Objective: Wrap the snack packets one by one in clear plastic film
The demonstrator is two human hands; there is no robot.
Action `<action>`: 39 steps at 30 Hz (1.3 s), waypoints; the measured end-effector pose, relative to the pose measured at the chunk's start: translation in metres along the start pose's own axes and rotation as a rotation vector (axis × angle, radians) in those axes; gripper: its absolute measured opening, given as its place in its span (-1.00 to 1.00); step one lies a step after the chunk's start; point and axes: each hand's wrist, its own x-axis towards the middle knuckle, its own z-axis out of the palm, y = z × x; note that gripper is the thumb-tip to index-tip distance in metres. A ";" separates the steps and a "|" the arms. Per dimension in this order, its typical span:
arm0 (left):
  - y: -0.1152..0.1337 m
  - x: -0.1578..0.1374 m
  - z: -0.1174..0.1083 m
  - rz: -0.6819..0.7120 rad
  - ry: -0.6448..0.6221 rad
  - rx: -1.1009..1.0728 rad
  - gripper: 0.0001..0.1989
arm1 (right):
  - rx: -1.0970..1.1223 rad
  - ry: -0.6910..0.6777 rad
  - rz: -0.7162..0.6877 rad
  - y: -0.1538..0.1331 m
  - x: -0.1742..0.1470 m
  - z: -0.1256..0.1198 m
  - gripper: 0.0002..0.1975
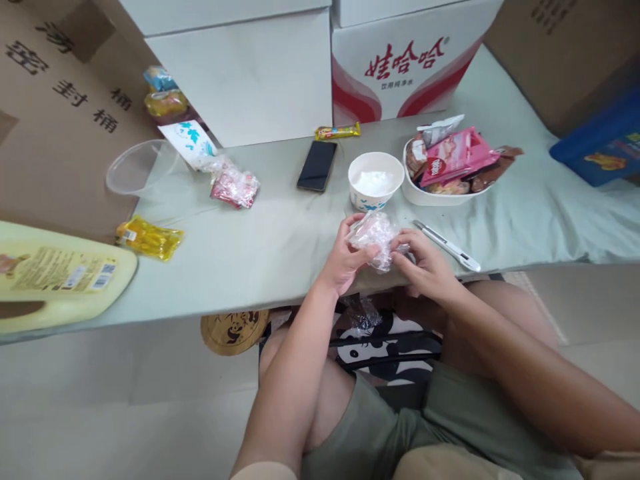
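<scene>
Both of my hands are closed around a bundle wrapped in clear plastic film [377, 237], held above the front edge of the table. My left hand [349, 257] grips its left side, thumb across the front. On the other side, my right hand [423, 260] pinches the film with its fingertips. What lies inside the film looks pale pinkish, its kind unclear. Just behind the bundle stands a white paper bowl [376, 180] with a blue leaf pattern and something white in it. A white utility knife [447, 245] lies to the right of my right hand.
A white tub [445, 198] of packaged snacks stands behind the knife. Farther left are a phone [317, 165], a yellow snack stick [337, 131], a film-wrapped red packet [235, 185], a clear plastic container [143, 170] and a yellow packet [150, 238]. Cartons [395, 67] line the back.
</scene>
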 end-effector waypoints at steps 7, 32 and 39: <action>-0.003 0.014 -0.017 0.310 0.308 0.240 -0.11 | -0.445 0.161 0.067 0.025 -0.002 -0.042 -0.76; -0.011 -0.006 -0.025 0.415 0.112 0.753 -0.42 | 0.055 -0.049 0.037 -0.014 -0.009 -0.013 -0.83; 0.001 0.000 -0.031 0.494 0.337 0.435 -0.32 | -0.001 -0.103 0.125 -0.007 -0.004 -0.005 -0.81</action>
